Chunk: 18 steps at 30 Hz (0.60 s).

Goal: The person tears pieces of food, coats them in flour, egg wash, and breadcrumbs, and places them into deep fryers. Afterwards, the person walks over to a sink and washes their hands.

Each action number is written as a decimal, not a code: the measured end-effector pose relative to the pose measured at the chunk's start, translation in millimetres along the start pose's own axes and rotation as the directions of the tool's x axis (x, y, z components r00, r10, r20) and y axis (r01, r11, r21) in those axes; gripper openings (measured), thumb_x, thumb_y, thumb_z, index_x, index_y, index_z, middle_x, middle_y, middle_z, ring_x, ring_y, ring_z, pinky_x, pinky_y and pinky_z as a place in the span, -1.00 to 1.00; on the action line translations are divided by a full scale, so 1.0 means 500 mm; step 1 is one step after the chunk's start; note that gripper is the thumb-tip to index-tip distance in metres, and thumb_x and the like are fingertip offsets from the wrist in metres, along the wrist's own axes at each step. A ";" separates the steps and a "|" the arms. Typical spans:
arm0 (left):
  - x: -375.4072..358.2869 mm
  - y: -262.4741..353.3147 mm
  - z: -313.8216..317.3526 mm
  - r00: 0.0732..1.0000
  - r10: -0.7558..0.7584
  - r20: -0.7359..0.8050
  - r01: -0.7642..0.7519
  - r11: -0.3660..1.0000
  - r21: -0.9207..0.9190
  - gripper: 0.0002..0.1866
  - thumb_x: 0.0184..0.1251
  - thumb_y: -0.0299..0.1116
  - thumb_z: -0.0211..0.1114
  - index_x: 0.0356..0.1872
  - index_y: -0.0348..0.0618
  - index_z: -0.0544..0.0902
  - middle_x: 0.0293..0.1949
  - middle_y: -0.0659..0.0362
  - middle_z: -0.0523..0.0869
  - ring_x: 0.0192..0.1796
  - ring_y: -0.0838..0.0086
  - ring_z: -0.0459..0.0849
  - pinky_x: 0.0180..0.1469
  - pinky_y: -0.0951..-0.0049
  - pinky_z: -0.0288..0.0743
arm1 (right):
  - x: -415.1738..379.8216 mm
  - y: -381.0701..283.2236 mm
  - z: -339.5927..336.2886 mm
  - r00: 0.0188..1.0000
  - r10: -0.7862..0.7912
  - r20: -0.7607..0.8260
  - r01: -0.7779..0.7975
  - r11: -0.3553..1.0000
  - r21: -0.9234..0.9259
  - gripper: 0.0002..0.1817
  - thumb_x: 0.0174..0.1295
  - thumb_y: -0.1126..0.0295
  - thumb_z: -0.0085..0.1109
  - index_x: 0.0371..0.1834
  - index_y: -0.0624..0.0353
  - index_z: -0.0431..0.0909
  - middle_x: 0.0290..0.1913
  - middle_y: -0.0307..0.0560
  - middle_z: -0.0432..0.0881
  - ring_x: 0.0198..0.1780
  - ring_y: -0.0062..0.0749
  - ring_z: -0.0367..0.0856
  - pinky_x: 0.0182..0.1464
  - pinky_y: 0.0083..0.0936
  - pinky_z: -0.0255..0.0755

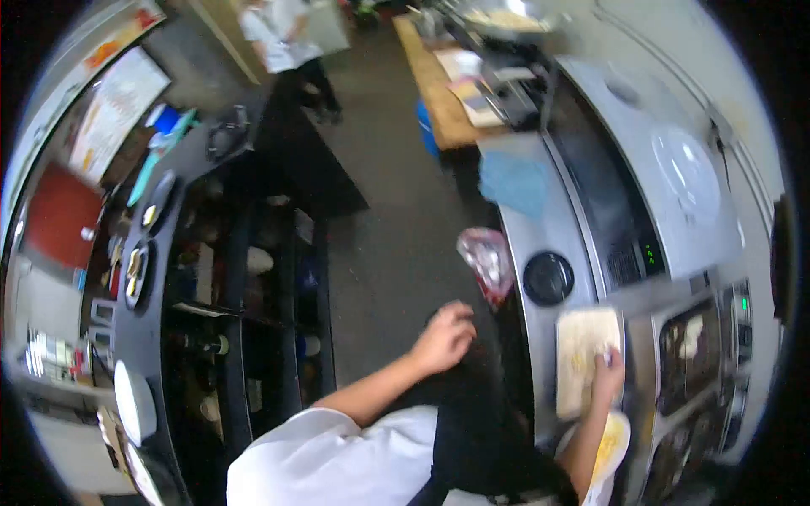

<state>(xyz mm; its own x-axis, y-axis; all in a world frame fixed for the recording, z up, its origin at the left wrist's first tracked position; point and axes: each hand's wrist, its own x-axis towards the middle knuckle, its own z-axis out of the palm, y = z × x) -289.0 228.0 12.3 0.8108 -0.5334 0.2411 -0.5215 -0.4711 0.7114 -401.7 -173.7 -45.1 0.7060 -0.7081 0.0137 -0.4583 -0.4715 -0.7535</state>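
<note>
My right hand [609, 373] is over a pale cutting board [574, 331] on the steel counter, its fingers pinched round a small whitish thing too blurred to name. Some yellowish bits [579, 363] lie on the board beside those fingers. Close to my right forearm stands a white dish with yellow food [614, 438], partly covered by the arm. My left hand [445, 339] hangs in the air over the floor, in front of my black apron, fingers loosely bent and apart with nothing in them. Nearest to it is a clear plastic bag [488, 257] at the counter's edge.
A black round dish [548, 278] and a blue cloth [513, 181] lie farther along the counter. Beyond the board is a dark tray with food [688, 350]. Black shelving [245, 312] lines the left side. Two people [283, 42] stand at the far end.
</note>
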 end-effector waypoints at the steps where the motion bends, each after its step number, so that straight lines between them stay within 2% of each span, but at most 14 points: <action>1: 0.000 -0.008 -0.009 1.000 -0.007 0.009 0.006 0.999 0.048 -0.83 0.12 -0.48 0.32 -0.23 -0.13 0.65 0.21 -0.04 0.50 0.37 -0.06 0.37 0.37 0.04 0.28 | -0.019 0.010 0.001 0.996 -0.091 -0.025 0.092 0.995 0.044 -0.55 0.10 0.51 0.28 0.11 0.36 0.57 0.04 0.09 0.67 0.08 -0.19 0.62 0.21 -0.34 0.42; 2: 0.008 -0.017 -0.018 1.000 -0.005 0.013 0.003 0.995 0.098 -0.83 0.12 -0.48 0.32 -0.23 -0.13 0.64 0.21 -0.05 0.51 0.36 -0.07 0.37 0.37 0.04 0.29 | -0.058 -0.066 -0.008 1.000 0.008 0.004 -0.009 0.982 0.187 -0.56 0.11 0.53 0.27 0.11 0.35 0.56 0.02 0.02 0.67 0.05 -0.27 0.61 0.18 -0.39 0.43; 4: 0.025 -0.041 -0.028 0.999 0.008 -0.046 -0.004 0.997 0.076 -0.83 0.12 -0.49 0.32 -0.24 -0.14 0.65 0.20 -0.05 0.51 0.35 -0.07 0.38 0.36 0.03 0.30 | -0.094 -0.155 -0.011 0.987 -0.064 0.146 0.024 0.965 0.261 -0.61 0.08 0.56 0.26 0.04 0.32 0.57 -0.10 -0.13 0.65 -0.04 -0.45 0.58 0.06 -0.51 0.45; 5: 0.041 -0.055 -0.035 0.999 0.011 -0.049 -0.006 0.997 0.083 -0.83 0.11 -0.49 0.32 -0.24 -0.14 0.65 0.20 -0.05 0.52 0.35 -0.07 0.38 0.36 0.04 0.30 | -0.104 -0.170 0.011 0.980 -0.021 0.199 -0.030 0.968 0.249 -0.62 0.06 0.57 0.28 0.01 0.30 0.59 -0.13 -0.15 0.66 -0.07 -0.47 0.59 0.04 -0.49 0.47; 8: 0.070 -0.100 -0.076 0.999 0.027 -0.040 -0.024 0.996 0.088 -0.83 0.10 -0.49 0.32 -0.24 -0.14 0.65 0.19 -0.05 0.52 0.35 -0.06 0.39 0.36 0.04 0.30 | -0.139 -0.281 0.084 0.941 -0.021 0.338 -0.086 0.951 0.297 -0.63 0.03 0.56 0.30 -0.01 0.28 0.61 -0.15 -0.11 0.69 -0.10 -0.44 0.63 0.03 -0.49 0.48; 11: 0.101 -0.147 -0.143 0.998 0.063 -0.026 -0.060 0.994 0.089 -0.83 0.11 -0.49 0.32 -0.23 -0.13 0.66 0.18 -0.05 0.52 0.35 -0.05 0.38 0.36 0.05 0.31 | -0.141 -0.370 0.198 0.911 -0.195 0.364 0.154 0.978 0.140 -0.63 0.01 0.54 0.31 -0.04 0.26 0.63 -0.15 -0.04 0.72 -0.09 -0.38 0.67 0.03 -0.45 0.50; 13: 0.101 -0.192 -0.185 0.997 0.066 -0.031 -0.062 0.993 0.097 -0.83 0.13 -0.48 0.32 -0.23 -0.13 0.65 0.18 -0.05 0.52 0.36 -0.04 0.38 0.36 0.07 0.31 | -0.130 -0.388 0.311 0.897 -0.206 0.390 0.113 0.962 0.249 -0.66 0.00 0.53 0.29 -0.09 0.26 0.64 -0.18 0.04 0.72 -0.11 -0.23 0.70 0.00 -0.35 0.52; 14: 0.096 -0.221 -0.200 0.998 0.058 -0.031 -0.055 0.994 0.094 -0.84 0.15 -0.47 0.32 -0.22 -0.13 0.65 0.19 -0.05 0.51 0.35 -0.04 0.38 0.36 0.07 0.31 | -0.115 -0.386 0.363 0.868 -0.327 0.375 0.248 0.938 0.244 -0.67 -0.01 0.55 0.27 -0.10 0.26 0.64 -0.22 0.06 0.70 -0.17 -0.20 0.70 -0.05 -0.34 0.53; 15: 0.088 -0.251 -0.218 0.999 0.037 -0.030 -0.034 0.996 0.085 -0.83 0.17 -0.46 0.31 -0.20 -0.13 0.64 0.20 -0.06 0.49 0.36 -0.03 0.37 0.36 0.08 0.31 | -0.104 -0.403 0.404 0.864 -0.308 0.398 0.257 0.950 0.177 -0.68 -0.02 0.54 0.28 -0.13 0.28 0.64 -0.23 0.11 0.70 -0.20 -0.11 0.70 -0.09 -0.30 0.53; 16: 0.084 -0.274 -0.230 1.000 0.014 -0.017 -0.013 0.998 0.062 -0.83 0.20 -0.45 0.31 -0.18 -0.13 0.64 0.22 -0.06 0.48 0.37 -0.03 0.36 0.36 0.08 0.31 | -0.093 -0.410 0.449 0.869 -0.374 0.326 0.349 0.928 0.134 -0.71 -0.02 0.52 0.29 -0.17 0.31 0.63 -0.26 0.19 0.69 -0.17 0.03 0.70 -0.10 -0.27 0.52; 18: 0.072 -0.307 -0.277 1.000 -0.011 -0.015 0.012 0.997 0.082 -0.84 0.22 -0.44 0.30 -0.17 -0.13 0.63 0.23 -0.06 0.46 0.38 -0.03 0.34 0.36 0.07 0.31 | -0.061 -0.417 0.523 0.871 -0.300 0.389 0.322 0.947 0.011 -0.74 -0.01 0.51 0.28 -0.21 0.33 0.64 -0.26 0.27 0.69 -0.16 0.16 0.68 -0.09 -0.18 0.52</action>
<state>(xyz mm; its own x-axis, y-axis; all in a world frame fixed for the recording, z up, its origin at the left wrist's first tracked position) -142.9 378.5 3.0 0.8202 -0.5177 0.2435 -0.5320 -0.5335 0.6576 -186.7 83.8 -60.3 0.9626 -0.2703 -0.0177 -0.2008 -0.6684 -0.7162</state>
